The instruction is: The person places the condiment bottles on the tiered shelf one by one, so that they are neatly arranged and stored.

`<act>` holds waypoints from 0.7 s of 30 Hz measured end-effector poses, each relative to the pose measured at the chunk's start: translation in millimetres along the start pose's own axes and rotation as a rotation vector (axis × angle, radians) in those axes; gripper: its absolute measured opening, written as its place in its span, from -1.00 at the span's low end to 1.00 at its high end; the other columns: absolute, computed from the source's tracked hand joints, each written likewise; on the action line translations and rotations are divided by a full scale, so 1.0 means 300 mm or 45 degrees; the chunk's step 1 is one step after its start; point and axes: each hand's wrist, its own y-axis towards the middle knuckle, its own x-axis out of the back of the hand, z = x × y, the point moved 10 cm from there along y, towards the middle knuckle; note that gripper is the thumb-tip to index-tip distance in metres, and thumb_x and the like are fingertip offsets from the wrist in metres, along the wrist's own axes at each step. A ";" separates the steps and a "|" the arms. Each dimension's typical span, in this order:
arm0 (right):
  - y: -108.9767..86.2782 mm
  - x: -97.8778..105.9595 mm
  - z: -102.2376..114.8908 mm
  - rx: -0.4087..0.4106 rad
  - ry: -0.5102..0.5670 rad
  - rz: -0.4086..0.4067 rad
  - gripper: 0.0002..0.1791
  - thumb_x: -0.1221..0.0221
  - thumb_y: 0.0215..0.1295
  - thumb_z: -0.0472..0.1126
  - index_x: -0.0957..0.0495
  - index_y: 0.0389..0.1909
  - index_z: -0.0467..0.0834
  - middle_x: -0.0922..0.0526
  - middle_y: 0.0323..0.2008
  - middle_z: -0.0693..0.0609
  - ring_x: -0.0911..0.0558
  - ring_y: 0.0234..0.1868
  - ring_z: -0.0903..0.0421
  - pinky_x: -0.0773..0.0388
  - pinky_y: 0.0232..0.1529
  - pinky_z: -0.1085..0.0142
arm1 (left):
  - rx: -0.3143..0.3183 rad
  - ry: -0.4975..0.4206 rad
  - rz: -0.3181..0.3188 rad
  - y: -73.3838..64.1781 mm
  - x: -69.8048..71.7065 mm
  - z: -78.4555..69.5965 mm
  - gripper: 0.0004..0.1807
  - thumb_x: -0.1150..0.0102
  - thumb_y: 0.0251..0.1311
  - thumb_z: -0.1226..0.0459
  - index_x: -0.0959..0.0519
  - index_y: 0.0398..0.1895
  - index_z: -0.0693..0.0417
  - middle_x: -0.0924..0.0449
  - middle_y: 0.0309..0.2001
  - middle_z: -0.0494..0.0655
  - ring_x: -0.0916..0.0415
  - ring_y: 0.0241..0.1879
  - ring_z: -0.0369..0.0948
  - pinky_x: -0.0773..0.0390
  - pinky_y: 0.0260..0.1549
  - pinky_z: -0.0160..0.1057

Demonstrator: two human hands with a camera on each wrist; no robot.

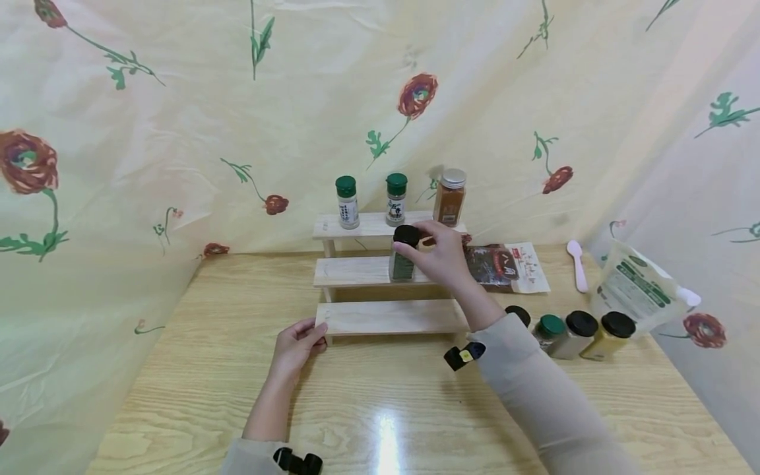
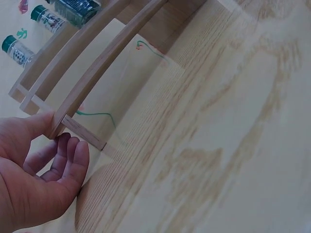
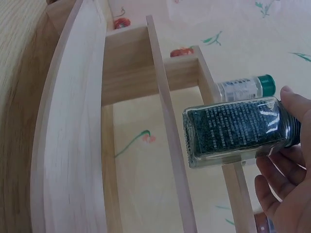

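Observation:
A three-step wooden rack (image 1: 388,318) stands on the table against the cloth backdrop. My right hand (image 1: 442,256) pinches a square glass jar (image 1: 402,265) by its black cap, at the middle step. Dark green flakes and white printing show on this jar in the right wrist view, where its base (image 3: 190,138) is close to the step's edge. My left hand (image 1: 297,349) grips the left end of the lowest step, thumb on top and fingers curled beneath in the left wrist view. Along the top step are two green-capped shakers (image 1: 348,206) and a silver-lidded jar of reddish-brown spice (image 1: 450,198).
Right of the rack lie a dark spice packet (image 1: 501,267) and a pale pink spoon (image 1: 576,267). A white pouch (image 1: 638,287) leans at the right wall. Several capped jars (image 1: 574,335) stand in a row near my right forearm, which partly hides one.

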 end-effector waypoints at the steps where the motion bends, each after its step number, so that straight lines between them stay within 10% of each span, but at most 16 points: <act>1: 0.004 -0.010 0.006 0.008 -0.003 -0.001 -0.53 -0.49 0.18 -0.06 -0.67 0.02 -0.24 -0.69 -0.08 -0.11 -0.59 -0.11 0.00 -0.63 -0.02 0.08 | 0.002 0.000 0.000 -0.001 0.001 0.000 -0.52 -0.32 0.33 0.32 -0.50 0.23 0.42 -0.61 -0.25 -0.04 -0.62 -0.29 -0.21 -0.73 -0.21 -0.32; 21: 0.069 -0.202 0.092 0.006 -0.005 0.010 -0.48 -0.48 0.17 0.02 -0.67 0.02 -0.24 -0.67 -0.07 -0.11 -0.60 -0.11 0.00 -0.62 -0.05 0.08 | -0.011 -0.003 0.015 0.006 0.003 0.006 -0.52 -0.31 0.33 0.33 -0.50 0.22 0.44 -0.62 -0.23 0.00 -0.62 -0.29 -0.21 -0.74 -0.21 -0.32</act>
